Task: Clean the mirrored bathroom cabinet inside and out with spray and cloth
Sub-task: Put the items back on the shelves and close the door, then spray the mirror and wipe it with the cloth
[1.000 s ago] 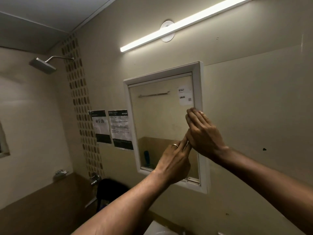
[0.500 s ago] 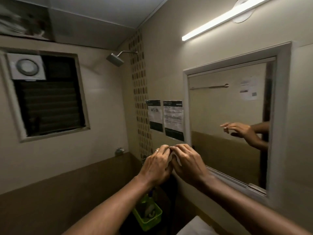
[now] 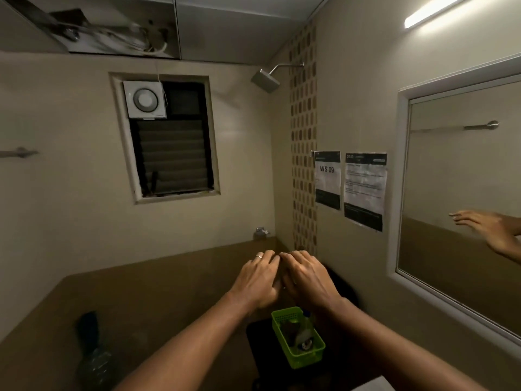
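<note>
1. Beige bathroom walls fill the view, with a louvred window [image 3: 172,153] and a white exhaust fan [image 3: 144,99] at its top left corner.
2. A shower head [image 3: 265,80] juts out beside a strip of dotted tiles [image 3: 304,142] in the corner.
3. Two printed notices [image 3: 349,187] are stuck on the right wall, between the tiles and the mirrored cabinet [image 3: 462,193].
4. The cabinet hangs at the right edge of the view, white frame around it, door closed; its glass reflects a hand and a towel rail.
5. The left hand [image 3: 258,277], with a ring on one finger, and the right hand [image 3: 306,277] are held together in mid-air, well apart from the cabinet, fingers curled and fingertips touching each other.
6. Whether they pinch anything between them I cannot tell.
7. Below the hands a green basket [image 3: 298,338] sits on a dark surface, holding a few small items, too dim to name.
8. A tube light [image 3: 434,11] glows at the top right.
</note>
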